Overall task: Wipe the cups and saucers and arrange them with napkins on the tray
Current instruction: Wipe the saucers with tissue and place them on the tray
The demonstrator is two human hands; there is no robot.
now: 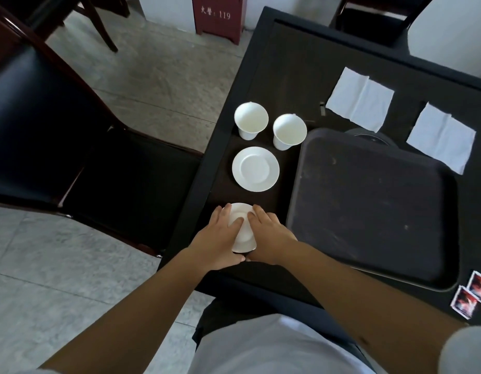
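Near the front left corner of the dark table, my left hand (216, 238) and my right hand (266, 236) both grip a white saucer (242, 229) from either side. A second white saucer (255, 168) lies flat just beyond it. Two white cups (251, 122) (289, 130) stand upright behind that saucer. The dark brown tray (369, 206) sits to the right of the saucers with nothing on it. Two unfolded white napkins (359, 99) (441, 137) lie on the table beyond the tray.
Two small red-and-white packets (471, 298) lie at the tray's near right corner. A dark round object (369, 134) peeks out behind the tray. A black-seated chair (72, 147) stands left of the table. A red cabinet (217, 17) stands farther back.
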